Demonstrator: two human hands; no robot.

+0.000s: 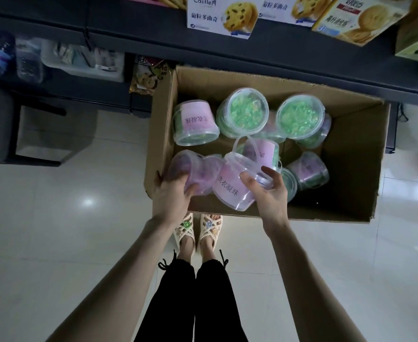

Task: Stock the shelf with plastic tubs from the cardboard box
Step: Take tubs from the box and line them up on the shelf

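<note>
Plastic tubs (300,117) lie loose inside the cardboard box (351,156), which stands open on the tiled floor (55,218), right against the foot of the dark shelf (227,53).

The right hand (269,193) grips a labelled tub (230,186) in the near left part of the box, with thumb and fingers curled round its lidded rim. This tub is tilted. Its long axis runs from the base, low and nearest the person, up to the clear lid, which points away and to the right, towards the shelf. Its pink label faces up and its thin handle (240,146) arches beyond the lid.

Just to the left, the left hand (172,193) holds a purple tub (195,169) over the box's near left corner, fingers curled under it. That tub lies on its side with its long axis roughly left to right. Which end carries the lid cannot be told.

Farther back, two upright tubs (242,112) stand lids up, with green contents showing through. At the back left a side-lying tub (195,119) has its label up and its wide end towards the person. More tubs lie on their sides at the middle right.

Biscuit boxes (222,16) stand on the shelf above. The person's sandalled feet (198,230) are just in front of the box.
</note>
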